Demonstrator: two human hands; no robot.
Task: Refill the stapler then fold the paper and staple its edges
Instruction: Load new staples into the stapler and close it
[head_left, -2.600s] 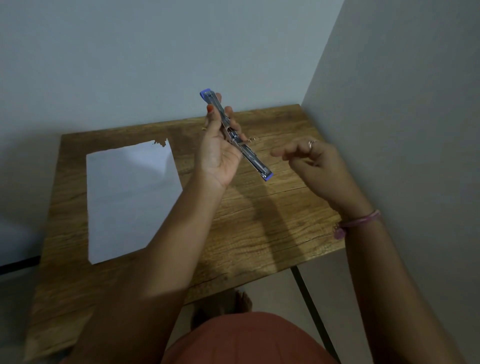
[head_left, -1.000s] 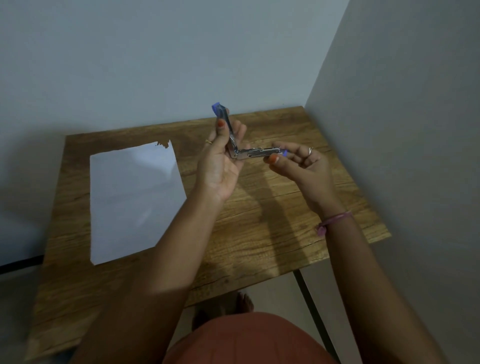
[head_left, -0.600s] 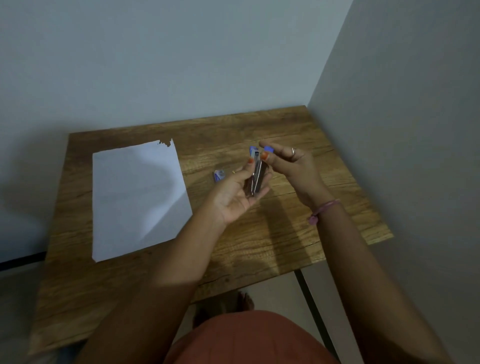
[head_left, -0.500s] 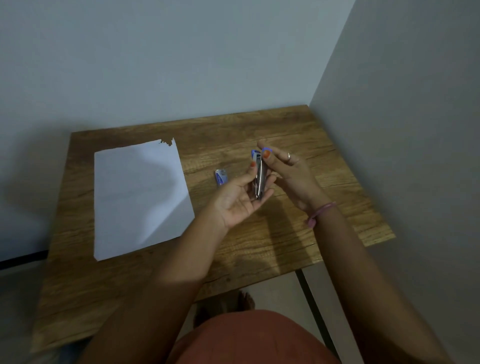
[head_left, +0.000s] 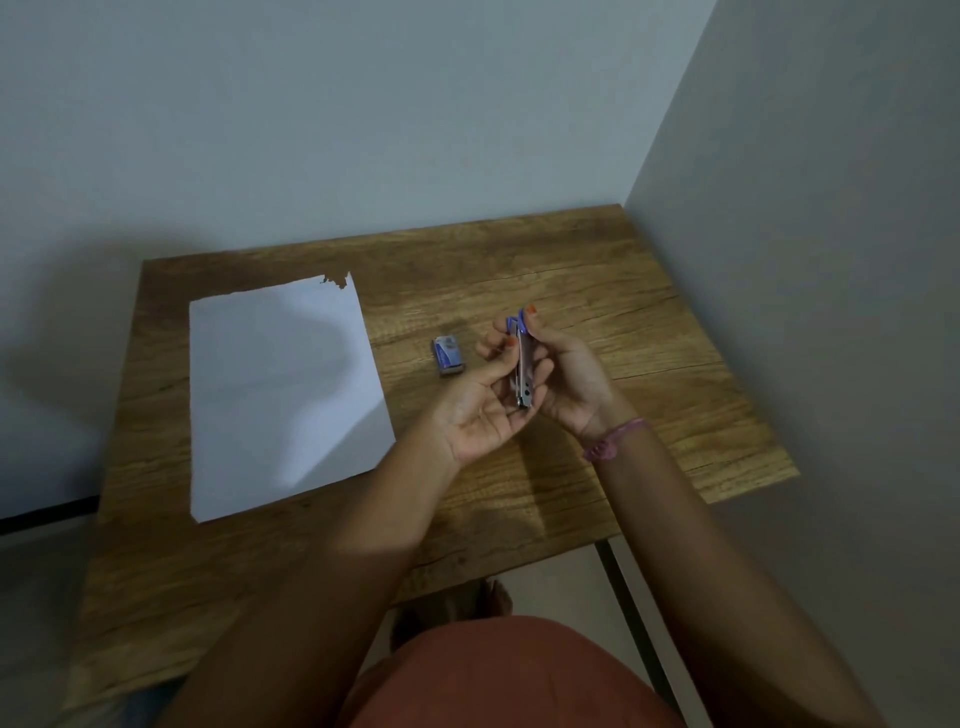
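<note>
Above the right-hand middle of the wooden table (head_left: 597, 291): stapler (head_left: 523, 371), slim, metal-bodied with blue tip at the far end, closed up, held off the surface between both hands, long axis running roughly away from the person. Left hand (head_left: 485, 405): palm up, fingers curled under and around the near end of the stapler, thumb laid along its left side. Right hand (head_left: 566, 379): fingers curled round the stapler from the right, thumb tip with orange-painted nail at the blue end. Pink band (head_left: 615, 441) on the right wrist.

On the table, just left of the hands and apart from them: staple box (head_left: 448, 354), small, blue and white, lying flat; printing on the lid too small to read, no brand legible.

Further left, well apart from the box: paper (head_left: 280, 389), single white sheet, flat and unfolded, far right corner ragged, no writing visible; shadow across its upper part.

Below the near table edge: rust-coloured garment (head_left: 498, 675); black table leg (head_left: 634, 618); grey walls meeting behind the table's right corner.
</note>
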